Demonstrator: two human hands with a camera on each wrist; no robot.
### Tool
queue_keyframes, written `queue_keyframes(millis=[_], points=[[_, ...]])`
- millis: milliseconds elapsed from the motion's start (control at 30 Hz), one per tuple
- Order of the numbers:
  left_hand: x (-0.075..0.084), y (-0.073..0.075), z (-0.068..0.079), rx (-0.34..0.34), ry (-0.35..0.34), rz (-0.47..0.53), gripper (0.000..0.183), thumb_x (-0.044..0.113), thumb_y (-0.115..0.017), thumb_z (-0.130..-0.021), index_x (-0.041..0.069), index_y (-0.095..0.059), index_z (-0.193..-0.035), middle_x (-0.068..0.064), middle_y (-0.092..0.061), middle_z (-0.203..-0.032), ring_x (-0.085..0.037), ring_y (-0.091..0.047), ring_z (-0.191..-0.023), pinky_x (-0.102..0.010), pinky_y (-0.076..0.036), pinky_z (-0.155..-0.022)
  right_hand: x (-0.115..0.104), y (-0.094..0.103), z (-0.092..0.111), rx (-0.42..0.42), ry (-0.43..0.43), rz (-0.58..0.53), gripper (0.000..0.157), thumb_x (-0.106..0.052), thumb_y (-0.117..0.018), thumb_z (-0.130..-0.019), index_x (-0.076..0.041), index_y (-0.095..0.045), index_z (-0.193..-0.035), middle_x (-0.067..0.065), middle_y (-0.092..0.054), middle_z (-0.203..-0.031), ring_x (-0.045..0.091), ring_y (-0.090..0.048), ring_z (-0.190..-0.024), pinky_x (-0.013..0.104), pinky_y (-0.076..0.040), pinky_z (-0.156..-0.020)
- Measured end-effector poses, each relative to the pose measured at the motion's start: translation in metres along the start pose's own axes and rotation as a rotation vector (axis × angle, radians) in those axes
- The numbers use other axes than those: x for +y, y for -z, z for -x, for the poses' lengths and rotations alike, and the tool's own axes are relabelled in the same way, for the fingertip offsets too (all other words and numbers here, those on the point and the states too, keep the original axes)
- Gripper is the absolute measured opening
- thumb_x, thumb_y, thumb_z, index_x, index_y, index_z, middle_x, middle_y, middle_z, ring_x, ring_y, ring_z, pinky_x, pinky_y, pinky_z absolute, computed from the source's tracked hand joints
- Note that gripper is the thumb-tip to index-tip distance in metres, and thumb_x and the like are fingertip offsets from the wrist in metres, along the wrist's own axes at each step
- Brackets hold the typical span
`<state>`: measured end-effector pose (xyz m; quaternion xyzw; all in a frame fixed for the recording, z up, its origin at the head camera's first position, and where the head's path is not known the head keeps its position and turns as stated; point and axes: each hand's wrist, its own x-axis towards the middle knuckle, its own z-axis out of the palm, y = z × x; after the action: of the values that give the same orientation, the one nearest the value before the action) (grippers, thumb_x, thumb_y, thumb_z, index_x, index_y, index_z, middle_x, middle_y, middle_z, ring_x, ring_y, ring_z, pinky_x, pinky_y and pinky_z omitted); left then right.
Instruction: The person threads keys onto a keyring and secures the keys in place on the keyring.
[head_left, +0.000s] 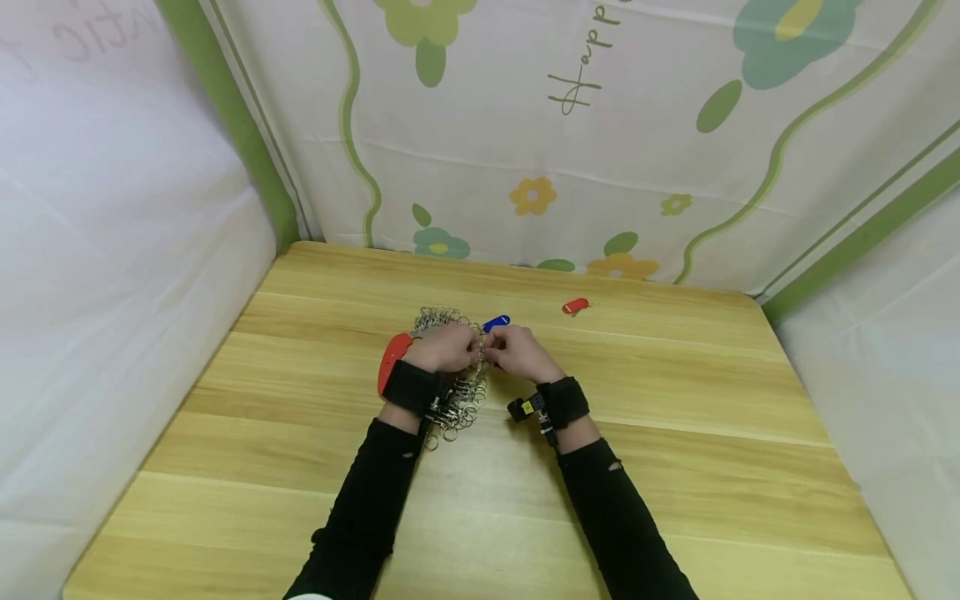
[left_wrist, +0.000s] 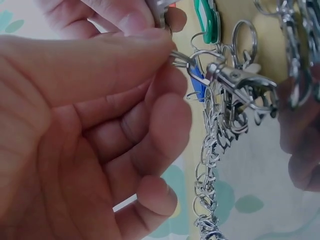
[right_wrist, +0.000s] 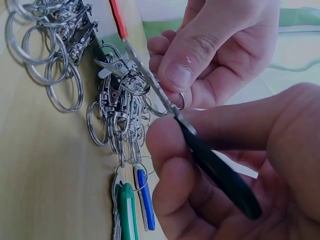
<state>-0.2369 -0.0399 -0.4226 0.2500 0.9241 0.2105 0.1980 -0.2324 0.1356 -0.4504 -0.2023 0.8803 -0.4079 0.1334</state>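
My left hand (head_left: 450,346) pinches a split ring (right_wrist: 181,100) between thumb and fingers; a silver swivel clasp (left_wrist: 242,85) hangs from it. Close beside it on the right, my right hand (head_left: 521,352) pinches a key (right_wrist: 152,82) with a dark head (right_wrist: 225,175). The key's metal part crosses in front of the ring in the right wrist view; whether it passes through the ring I cannot tell. Many more clasps and rings (head_left: 465,404) lie in a heap under and around the left hand. A green tag (right_wrist: 128,210) and a blue tag (right_wrist: 146,200) hang by these clasps.
A red flat object (head_left: 393,363) shows beside the left wrist, partly covered. Farther back on the wooden table (head_left: 675,467) lies a red key tag (head_left: 576,306) with a key. Printed cloth (head_left: 480,142) stands behind the table, and white cloth (head_left: 112,250) flanks it.
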Motion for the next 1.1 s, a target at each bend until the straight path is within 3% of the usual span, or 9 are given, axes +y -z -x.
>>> queue_keyframes(millis=[433, 900, 1100], points=[[-0.0016, -0.0013, 0.0005, 0.037, -0.009, 0.022, 0.031, 0.009, -0.054, -0.094, 0.013, -0.045, -0.065, 0.001, -0.033, -0.059, -0.013, -0.030, -0.050, -0.026, -0.026, -0.054, -0.0027, 0.0000, 0.0010, 0.033, -0.038, 0.000, 0.008, -0.010, -0.059, -0.094, -0.007, -0.065, -0.089, 0.009, -0.064, -0.080, 0.017, -0.053, -0.061, 0.028, -0.041, -0.055], [0.0007, -0.0008, -0.0004, 0.012, 0.013, -0.023, 0.033, 0.013, -0.050, -0.097, 0.014, -0.047, -0.064, 0.001, -0.038, -0.056, -0.013, -0.036, -0.047, -0.026, -0.030, -0.051, -0.0028, 0.0007, 0.0015, 0.003, -0.017, -0.005, 0.007, -0.004, -0.059, -0.091, -0.006, -0.065, -0.088, 0.006, -0.066, -0.079, 0.023, -0.062, -0.068, 0.029, -0.046, -0.057], [0.0006, 0.0002, 0.0010, 0.024, 0.000, 0.009, 0.030, 0.012, -0.054, -0.095, 0.014, -0.051, -0.065, 0.001, -0.041, -0.058, -0.013, -0.037, -0.048, -0.026, -0.030, -0.052, -0.0038, 0.0006, 0.0013, 0.020, -0.031, 0.011, 0.008, -0.008, -0.059, -0.092, -0.006, -0.066, -0.089, 0.004, -0.066, -0.078, 0.017, -0.059, -0.065, 0.028, -0.045, -0.057]])
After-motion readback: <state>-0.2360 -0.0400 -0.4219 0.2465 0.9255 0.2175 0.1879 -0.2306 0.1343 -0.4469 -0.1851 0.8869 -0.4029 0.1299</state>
